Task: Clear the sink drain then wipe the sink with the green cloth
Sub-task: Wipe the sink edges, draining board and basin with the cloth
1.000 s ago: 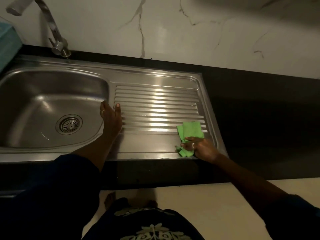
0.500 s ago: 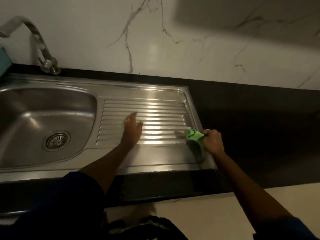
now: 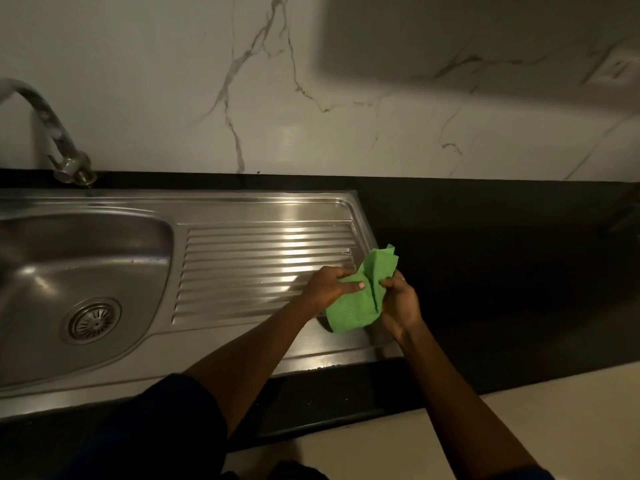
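Both hands, the left hand (image 3: 329, 284) and right hand (image 3: 401, 303), pinch the green cloth (image 3: 360, 299) above the sink's (image 3: 242, 202) ribbed drainboard, seemingly refolding it mid-wipe; next it must travel left toward the drain (image 3: 92, 320).

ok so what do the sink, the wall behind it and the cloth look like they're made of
Sink: likely stainless steel, brushed, with bright streaky reflections on its ribbed drainboard.
Wall: glossy white with grey veins, so marble or marble-look tile; can't tell which.
Green cloth: soft, matte fabric, creasing where both hands, left and right, hold it.
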